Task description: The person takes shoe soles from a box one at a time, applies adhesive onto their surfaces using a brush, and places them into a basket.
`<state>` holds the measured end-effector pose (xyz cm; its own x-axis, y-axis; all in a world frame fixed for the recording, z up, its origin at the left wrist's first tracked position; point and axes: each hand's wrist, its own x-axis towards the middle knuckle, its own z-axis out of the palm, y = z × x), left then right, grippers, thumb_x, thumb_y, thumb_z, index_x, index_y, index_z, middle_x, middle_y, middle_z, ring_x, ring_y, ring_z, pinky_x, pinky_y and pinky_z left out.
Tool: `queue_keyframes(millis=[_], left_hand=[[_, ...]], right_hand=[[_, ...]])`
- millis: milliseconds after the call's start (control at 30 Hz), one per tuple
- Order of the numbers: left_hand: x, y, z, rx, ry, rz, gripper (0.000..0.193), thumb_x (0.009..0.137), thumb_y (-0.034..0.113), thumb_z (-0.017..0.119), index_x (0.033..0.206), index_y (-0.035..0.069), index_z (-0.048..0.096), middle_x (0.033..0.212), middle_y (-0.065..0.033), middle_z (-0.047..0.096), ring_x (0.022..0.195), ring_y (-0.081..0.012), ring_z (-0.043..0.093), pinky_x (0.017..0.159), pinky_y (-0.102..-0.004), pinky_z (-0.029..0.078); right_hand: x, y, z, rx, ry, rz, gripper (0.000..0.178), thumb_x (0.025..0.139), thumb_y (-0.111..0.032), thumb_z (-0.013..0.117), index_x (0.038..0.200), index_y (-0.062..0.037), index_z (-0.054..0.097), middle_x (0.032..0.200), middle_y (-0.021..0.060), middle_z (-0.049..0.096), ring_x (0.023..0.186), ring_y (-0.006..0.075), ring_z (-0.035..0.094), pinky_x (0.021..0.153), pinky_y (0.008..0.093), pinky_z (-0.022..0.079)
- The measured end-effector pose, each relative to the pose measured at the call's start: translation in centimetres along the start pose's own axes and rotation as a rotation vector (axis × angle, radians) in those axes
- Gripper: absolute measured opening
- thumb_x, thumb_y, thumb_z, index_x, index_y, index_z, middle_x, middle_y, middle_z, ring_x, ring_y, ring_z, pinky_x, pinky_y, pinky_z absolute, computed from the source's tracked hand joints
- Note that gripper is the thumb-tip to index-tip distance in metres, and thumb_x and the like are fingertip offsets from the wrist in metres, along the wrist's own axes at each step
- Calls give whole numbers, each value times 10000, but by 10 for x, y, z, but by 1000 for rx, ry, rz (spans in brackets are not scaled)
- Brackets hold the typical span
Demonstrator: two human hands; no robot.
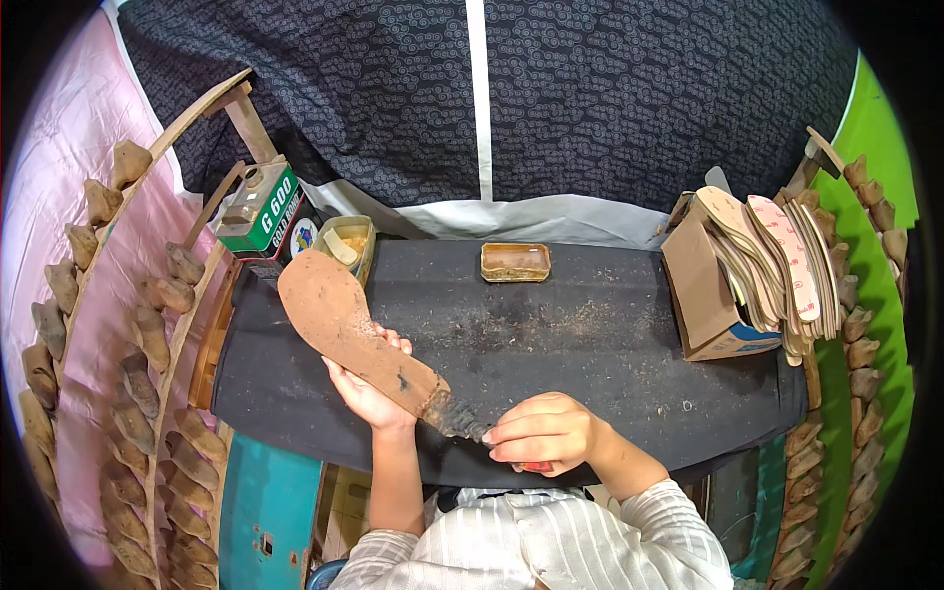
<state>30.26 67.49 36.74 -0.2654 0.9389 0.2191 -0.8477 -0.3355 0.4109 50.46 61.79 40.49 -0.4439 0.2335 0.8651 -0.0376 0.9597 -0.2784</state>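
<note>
Seemingly for steadiness, the left hand (366,395), left of centre, curls its fingers around the brown sole (331,307) while the right hand (547,431) pinches a dark brush (457,415).

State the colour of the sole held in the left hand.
Reddish brown; the sole shows best in the head view.

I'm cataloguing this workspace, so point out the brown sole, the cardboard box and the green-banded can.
Brown sole (351,336): head view, flat face near mid-length.
Cardboard box (699,285): head view, brown left wall.
Green-banded can (267,218): head view, green band.
</note>
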Motion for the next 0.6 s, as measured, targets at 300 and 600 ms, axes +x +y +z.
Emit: queue_keyframes(millis=[300,600], left_hand=[[-6,-4,7,-7,6,-92,560,927,531,262,1086,45,490,917,-89,533,795,-205,513,699,-347,426],[0,1,-1,-24,2,-93,561,928,527,260,1082,40,493,919,-91,532,793,-205,506,698,-341,421]], right_hand=[[4,4,2,-97,55,56,172,723,-94,674,874,-15,653,896,123,648,731,244,648,610,311,530],[-1,-4,-3,76,33,92,252,606,-23,679,851,21,635,847,127,639,672,260,636,580,318,516]])
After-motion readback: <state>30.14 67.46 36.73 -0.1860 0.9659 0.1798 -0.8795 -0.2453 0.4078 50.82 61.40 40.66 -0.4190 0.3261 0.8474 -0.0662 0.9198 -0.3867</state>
